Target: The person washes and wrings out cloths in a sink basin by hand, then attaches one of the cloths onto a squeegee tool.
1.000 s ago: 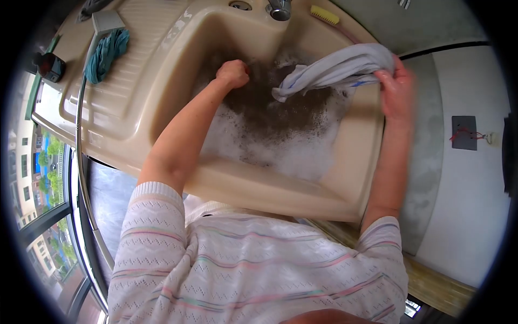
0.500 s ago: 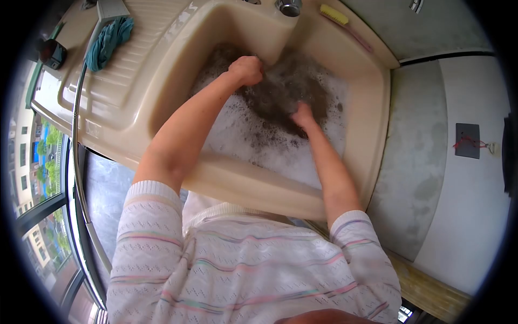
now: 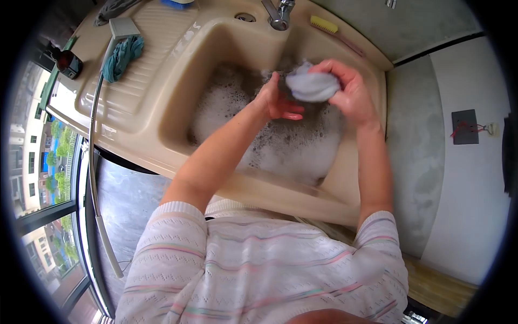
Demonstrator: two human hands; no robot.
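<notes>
Over the beige sink (image 3: 174, 108), my right hand (image 3: 353, 94) grips a wadded white cloth (image 3: 313, 86) that is smeared by motion, so its exact kind is unclear. My left hand (image 3: 274, 101) hovers just left of the cloth, empty, wet, with thumb and fingers apart. Below both hands lies murky grey-brown soapy water (image 3: 294, 154) with white foam. Whatever is under the surface cannot be seen.
A chrome faucet (image 3: 279, 21) stands at the sink's back. A yellow brush (image 3: 324, 24) with a pink handle rests on the right ledge. On the left drainboard (image 3: 145, 54) are a teal cloth (image 3: 123, 58), a dark bottle (image 3: 69, 66) and a long-handled tool's pole (image 3: 93, 156).
Both hands have come up out of the water. The right hand has risen to the back right with the white cloth; the left has opened and moved slightly right.
</notes>
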